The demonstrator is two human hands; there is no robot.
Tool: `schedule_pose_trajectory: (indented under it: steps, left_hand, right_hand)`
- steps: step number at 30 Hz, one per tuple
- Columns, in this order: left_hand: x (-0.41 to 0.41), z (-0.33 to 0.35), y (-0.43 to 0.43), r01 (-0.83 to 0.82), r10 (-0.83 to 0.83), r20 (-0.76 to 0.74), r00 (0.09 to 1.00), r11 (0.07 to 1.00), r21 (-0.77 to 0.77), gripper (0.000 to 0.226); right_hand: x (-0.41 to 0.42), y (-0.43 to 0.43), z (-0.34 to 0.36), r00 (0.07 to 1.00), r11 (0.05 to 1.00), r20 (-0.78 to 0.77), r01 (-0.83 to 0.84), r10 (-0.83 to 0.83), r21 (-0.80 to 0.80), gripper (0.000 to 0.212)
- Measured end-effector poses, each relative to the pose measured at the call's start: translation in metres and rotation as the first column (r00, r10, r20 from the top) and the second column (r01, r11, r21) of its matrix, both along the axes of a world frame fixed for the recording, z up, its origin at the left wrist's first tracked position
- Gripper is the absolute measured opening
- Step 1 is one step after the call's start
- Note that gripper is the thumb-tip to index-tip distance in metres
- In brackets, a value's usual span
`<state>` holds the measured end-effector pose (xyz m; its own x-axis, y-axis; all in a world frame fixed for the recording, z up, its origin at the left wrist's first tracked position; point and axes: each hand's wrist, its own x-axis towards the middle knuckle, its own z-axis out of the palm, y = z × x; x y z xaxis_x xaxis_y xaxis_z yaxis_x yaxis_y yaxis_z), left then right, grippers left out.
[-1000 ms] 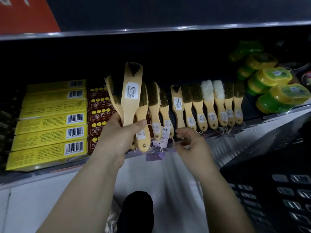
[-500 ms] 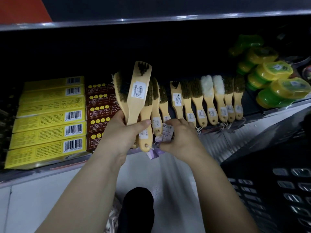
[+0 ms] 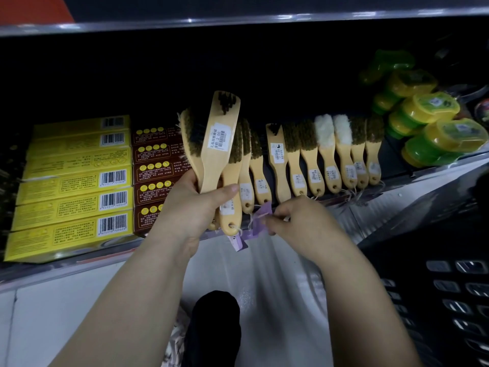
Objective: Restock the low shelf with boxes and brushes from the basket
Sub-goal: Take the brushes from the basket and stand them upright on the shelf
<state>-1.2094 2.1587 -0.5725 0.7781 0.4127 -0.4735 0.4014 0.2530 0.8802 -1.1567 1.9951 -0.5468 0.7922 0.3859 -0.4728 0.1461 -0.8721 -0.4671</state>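
My left hand (image 3: 190, 207) grips a bunch of wooden brushes (image 3: 215, 147) by their handles, held upright in front of the low shelf (image 3: 397, 207). The front brush shows a white price label. My right hand (image 3: 296, 221) pinches a purple paper tag (image 3: 260, 221) that hangs on a string from a brush handle. A row of several wooden brushes (image 3: 325, 157) lies on the shelf, handles toward me, two with white bristles. Yellow boxes (image 3: 71, 181) and brown boxes (image 3: 154, 178) are stacked at the shelf's left. The black basket (image 3: 449, 300) stands at the lower right.
Green and yellow plastic tubs (image 3: 428, 128) are piled at the shelf's right end. The upper shelf's metal edge (image 3: 238, 21) runs across the top. A dark shoe (image 3: 214, 327) shows on the pale floor between my arms.
My right hand drew back from the brush handles toward me and now pinches the purple tag. The left hand holds the brush bunch in nearly the same place.
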Motion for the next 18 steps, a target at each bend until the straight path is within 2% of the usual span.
schedule_pose_trajectory:
  steps: [2, 5, 7, 9, 12, 14, 18]
  left_hand:
    - [0.000, 0.000, 0.000, 0.001, -0.001, 0.000, 1.000, 1.000, 0.000, 0.027]
    - [0.000, 0.000, 0.000, 0.009, -0.009, 0.000, 1.000, 1.000, 0.006, 0.028]
    - [0.000, 0.001, -0.001, 0.014, -0.014, -0.001, 1.000, 1.000, 0.006, 0.030]
    - [0.000, 0.001, -0.003, 0.022, -0.022, 0.004, 1.000, 1.000, 0.012, 0.032]
    - [0.000, 0.003, -0.006, 0.022, -0.022, 0.018, 1.000, 1.000, 0.009, 0.035]
    - [0.001, 0.005, -0.009, 0.013, -0.011, 0.037, 0.999, 0.999, -0.049, 0.036]
    - [0.004, 0.007, -0.013, 0.034, -0.021, 0.087, 0.996, 0.987, -0.154, 0.039]
  right_hand:
    - [0.000, -0.002, 0.002, 1.000, 1.000, 0.017, 0.006, -0.006, 0.027, 0.030]
    - [-0.001, -0.003, 0.003, 0.999, 0.999, -0.044, 0.010, -0.008, 0.032, 0.025]
    - [-0.001, -0.003, 0.001, 0.999, 0.999, -0.029, 0.026, -0.025, 0.026, 0.031]
    - [-0.001, 0.001, 0.000, 0.992, 0.975, 0.011, 0.120, -0.125, 0.189, 0.035]
    - [-0.006, 0.013, 0.001, 0.977, 0.845, -0.119, 0.211, -0.175, 0.491, 0.030]
    - [-0.010, 0.019, 0.001, 0.970, 0.788, -0.211, 0.222, -0.119, 0.575, 0.019]
    - [-0.010, 0.018, -0.007, 0.903, 0.643, -0.392, 0.408, -0.178, 0.648, 0.037]
